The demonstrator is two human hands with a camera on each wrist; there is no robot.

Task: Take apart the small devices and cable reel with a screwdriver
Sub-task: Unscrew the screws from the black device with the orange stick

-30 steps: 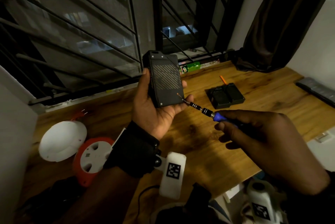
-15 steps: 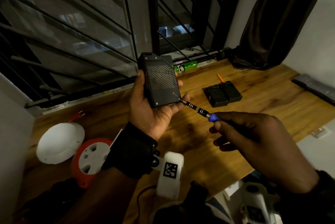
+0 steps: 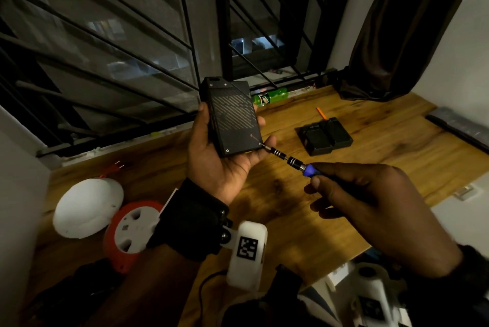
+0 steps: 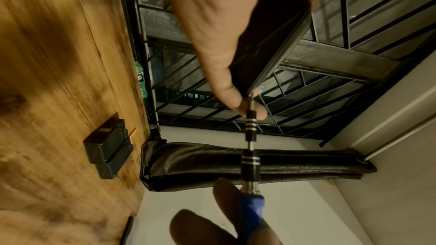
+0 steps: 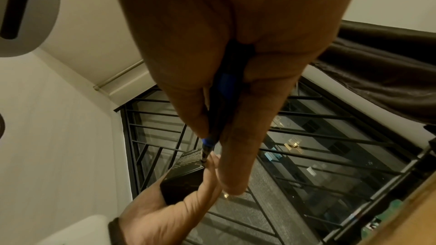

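Black device (image 3: 232, 117) held up off wooden desk (image 3: 304, 221), cradled in left hand (image 3: 219, 165), fingers and thumb wrapped round its edges, ribbed back panel facing up. Screwdriver (image 3: 293, 161) pinched in right hand (image 3: 370, 207) by blue handle, thumb and fingers closed on it, bit tip seated at near-right corner screw of the panel.

Risks, judged from here:
- Bit meets screw at a slant, not square on, so likely cam-out and a stripped head if pushed hard.
- Left thumb tip lies just beside the bit, right in line for a jab if it slips; clearest in left wrist view (image 4: 250, 111).
- Device unsupported in mid-air, so pressure from driver could twist it out of palm and drop it onto desk.
- Tiny screw, once loose, could roll off and vanish in dim light.

Hard to make out:
- Screw head type & whether bit is truly engaged: too small, too dark.
- Other corner screws seen as small dots only, in or out unclear.
- Orange-and-white cable reel (image 3: 132, 231) at near left partly behind left wrist strap; white dome-shaped cover (image 3: 87, 207) beside it, touching or not unclear.
- Second black device (image 3: 324, 136) far right on desk, detail lost in shadow.
- Right wrist view mostly blocked by fingers (image 5: 238, 156).
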